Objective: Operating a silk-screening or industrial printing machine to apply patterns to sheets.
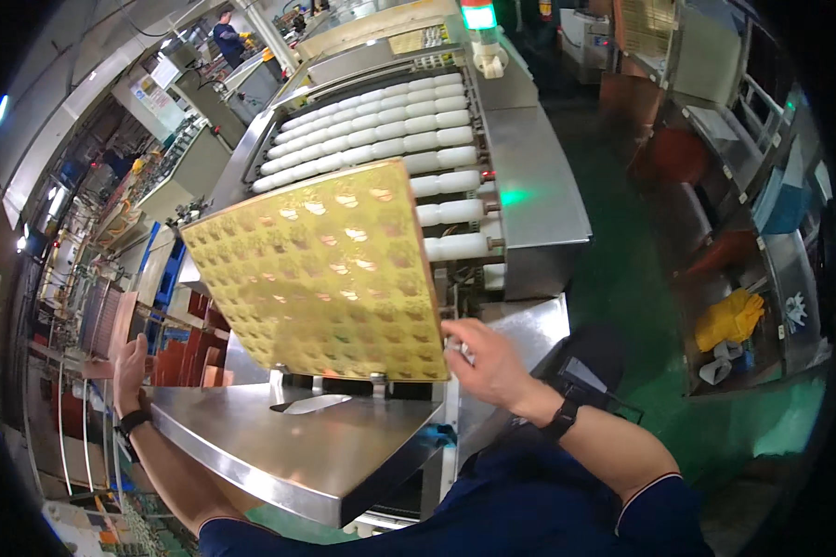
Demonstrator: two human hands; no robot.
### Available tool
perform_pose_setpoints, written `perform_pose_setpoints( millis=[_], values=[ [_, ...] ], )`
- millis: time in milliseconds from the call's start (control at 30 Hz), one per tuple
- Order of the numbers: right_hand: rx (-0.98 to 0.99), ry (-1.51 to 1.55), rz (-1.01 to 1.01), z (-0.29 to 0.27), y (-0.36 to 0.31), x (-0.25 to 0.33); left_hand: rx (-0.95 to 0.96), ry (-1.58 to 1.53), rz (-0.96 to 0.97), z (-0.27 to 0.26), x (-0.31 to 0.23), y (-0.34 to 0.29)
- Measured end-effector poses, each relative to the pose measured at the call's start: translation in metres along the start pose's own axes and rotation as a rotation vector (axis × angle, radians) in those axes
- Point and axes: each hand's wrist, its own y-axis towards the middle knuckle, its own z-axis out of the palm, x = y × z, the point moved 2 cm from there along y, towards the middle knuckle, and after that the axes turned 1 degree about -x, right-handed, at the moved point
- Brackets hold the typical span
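A large yellow panel [320, 278] with rows of shiny copper-coloured patches stands tilted at the front of a roller conveyor [372, 125]. At the panel's lower right edge is my right hand [492, 367], its fingers curled closed against the edge; something small and pale shows between the fingers, too small to name. Off to the left, my left hand [130, 371] has its fingers raised around a thin copper-coloured board [123, 320]. Below the panel lies a steel table plate [288, 436] with an oval cutout. Dark bands circle both my wrists.
A signal lamp [479, 17] glows green beside the conveyor's steel side cover [534, 167]. Shelving on the right holds a yellow glove or cloth [729, 320]. Reddish-brown boards [190, 357] stand at the left. Far off at upper left, another person [228, 39] stands at machinery.
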Motion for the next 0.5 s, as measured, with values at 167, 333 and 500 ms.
perform_pose_setpoints(
  millis=[167, 333, 500],
  values=[
    [0.197, -0.007, 0.182, 0.001, -0.039, -0.035, -0.008, 0.029, 0.082, -0.006, 0.008, -0.001],
    [0.280, -0.067, 0.201, -0.015, -0.064, -0.052, -0.026, 0.050, 0.089, -0.001, -0.001, -0.006],
    [0.234, -0.110, 0.281, -0.030, -0.092, -0.083, -0.057, -0.063, 0.160, 0.014, 0.003, 0.008]
  ],
)
